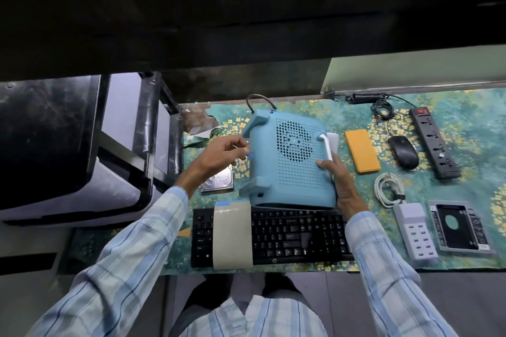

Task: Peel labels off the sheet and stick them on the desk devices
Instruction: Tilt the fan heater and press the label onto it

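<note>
Head view shows a person in a striped shirt sitting at a worktop (465,123) covered with a green flowered cloth. The right hand (342,183) grips the right side of a blue perforated device (290,161), with the thumb lying on its holed face just beside a white handle; the other fingers are hidden behind the casing. The near edge of the device is at the far edge of a black keyboard (295,238), and I cannot tell if it rests there or is lifted. The left hand (219,154) pinches a small blue label (250,155) between thumb and fingertips, and the label is at the left edge of the blue device. The label sheet (232,235) lies across the left part of the keyboard, a grey-beige strip with some blue at its far end. A silver hard drive (219,182) lies on the cloth under the left wrist. To the right of the device are an orange power bank (362,154), a black mouse (403,155) and a black power strip (434,142). Nearer to the person lie a coiled white cable (388,193), a grey multi-port charger (414,230) and a drive caddy (460,230) just beside it.
</note>
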The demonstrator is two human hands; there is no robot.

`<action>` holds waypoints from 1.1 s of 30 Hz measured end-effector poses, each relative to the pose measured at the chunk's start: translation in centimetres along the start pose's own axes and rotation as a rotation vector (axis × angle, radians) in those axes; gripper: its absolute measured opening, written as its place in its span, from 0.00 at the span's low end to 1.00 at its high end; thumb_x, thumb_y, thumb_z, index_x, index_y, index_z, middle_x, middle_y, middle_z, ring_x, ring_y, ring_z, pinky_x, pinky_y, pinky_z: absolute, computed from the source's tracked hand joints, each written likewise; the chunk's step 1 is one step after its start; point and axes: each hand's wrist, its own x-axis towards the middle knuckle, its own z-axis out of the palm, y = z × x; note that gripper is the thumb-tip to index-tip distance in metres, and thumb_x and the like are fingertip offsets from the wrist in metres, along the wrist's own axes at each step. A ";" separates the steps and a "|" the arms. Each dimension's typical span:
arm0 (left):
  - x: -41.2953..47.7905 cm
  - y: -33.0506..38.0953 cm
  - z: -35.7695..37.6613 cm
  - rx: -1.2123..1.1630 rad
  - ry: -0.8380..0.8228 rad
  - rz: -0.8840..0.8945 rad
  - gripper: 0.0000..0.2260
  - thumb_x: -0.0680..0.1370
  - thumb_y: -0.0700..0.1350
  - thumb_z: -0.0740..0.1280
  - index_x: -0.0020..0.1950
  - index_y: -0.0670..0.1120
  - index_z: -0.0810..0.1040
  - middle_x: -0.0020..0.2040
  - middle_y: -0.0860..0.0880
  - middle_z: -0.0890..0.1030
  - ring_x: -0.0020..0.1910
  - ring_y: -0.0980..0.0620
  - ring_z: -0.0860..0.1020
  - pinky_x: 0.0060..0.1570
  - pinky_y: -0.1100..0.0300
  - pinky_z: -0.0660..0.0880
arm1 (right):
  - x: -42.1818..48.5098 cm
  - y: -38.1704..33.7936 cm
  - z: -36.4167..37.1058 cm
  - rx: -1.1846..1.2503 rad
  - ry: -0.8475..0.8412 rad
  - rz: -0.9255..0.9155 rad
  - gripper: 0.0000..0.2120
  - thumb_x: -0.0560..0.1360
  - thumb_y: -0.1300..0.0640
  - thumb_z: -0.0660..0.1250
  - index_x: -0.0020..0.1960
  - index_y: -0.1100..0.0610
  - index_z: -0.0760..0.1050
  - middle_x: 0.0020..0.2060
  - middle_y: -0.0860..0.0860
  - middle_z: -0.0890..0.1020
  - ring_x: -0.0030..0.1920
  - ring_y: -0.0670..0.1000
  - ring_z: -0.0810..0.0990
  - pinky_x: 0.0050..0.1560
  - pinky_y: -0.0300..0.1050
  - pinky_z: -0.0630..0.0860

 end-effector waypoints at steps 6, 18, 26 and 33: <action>0.1 0.7 -0.7 0.178 -0.028 0.115 0.04 0.78 0.48 0.70 0.46 0.50 0.81 0.45 0.53 0.84 0.45 0.49 0.82 0.45 0.56 0.79 | -0.4 1.3 0.4 0.147 -0.026 0.103 0.29 0.69 0.55 0.73 0.70 0.57 0.75 0.62 0.63 0.83 0.56 0.65 0.83 0.57 0.66 0.82; 0.4 1.3 -1.2 0.299 -0.035 0.155 0.04 0.77 0.46 0.74 0.48 0.47 0.81 0.44 0.51 0.83 0.42 0.52 0.81 0.44 0.58 0.80 | -0.7 2.0 1.3 0.144 -0.029 0.127 0.28 0.71 0.56 0.70 0.71 0.59 0.73 0.63 0.65 0.82 0.56 0.65 0.83 0.59 0.71 0.80; 0.7 1.4 -1.2 0.332 -0.033 0.101 0.07 0.74 0.48 0.77 0.46 0.45 0.84 0.43 0.50 0.84 0.43 0.49 0.83 0.47 0.56 0.81 | -1.4 2.4 1.6 0.106 0.002 0.131 0.31 0.70 0.54 0.73 0.71 0.60 0.74 0.65 0.67 0.80 0.63 0.71 0.80 0.62 0.78 0.74; 0.7 0.6 -1.5 0.042 -0.055 -0.173 0.18 0.70 0.47 0.81 0.51 0.39 0.79 0.43 0.40 0.85 0.37 0.47 0.85 0.36 0.60 0.82 | -1.9 2.6 1.3 0.079 0.008 0.133 0.26 0.71 0.56 0.71 0.69 0.57 0.76 0.62 0.64 0.83 0.57 0.66 0.83 0.63 0.78 0.74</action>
